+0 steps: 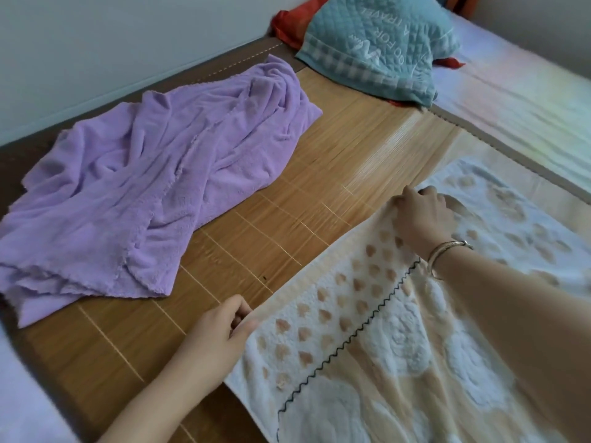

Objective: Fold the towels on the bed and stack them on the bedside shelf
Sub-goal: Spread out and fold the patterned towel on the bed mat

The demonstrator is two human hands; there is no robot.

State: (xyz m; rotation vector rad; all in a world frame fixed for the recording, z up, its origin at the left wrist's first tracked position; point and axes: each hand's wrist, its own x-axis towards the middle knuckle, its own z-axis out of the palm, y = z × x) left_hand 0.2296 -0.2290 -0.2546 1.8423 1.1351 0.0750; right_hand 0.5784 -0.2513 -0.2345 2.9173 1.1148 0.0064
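Nearest me, my left hand (220,330) pinches the near corner of a cream-and-beige patterned towel (367,346), thumb on top and fingers curled under the hem. Further left, well apart, a purple towel (144,193) lies crumpled on the bamboo mat (335,167) — not yet folded. Moving right, my right hand (422,215), a bangle (447,254) at its wrist, grips the same hem at the far corner with fingers curled over the edge. Beyond, a teal quilted pillow (377,49) rests at the head of the bed. To fold well, I judge both corners should travel together — hem taut, edges matched before pressing flat.
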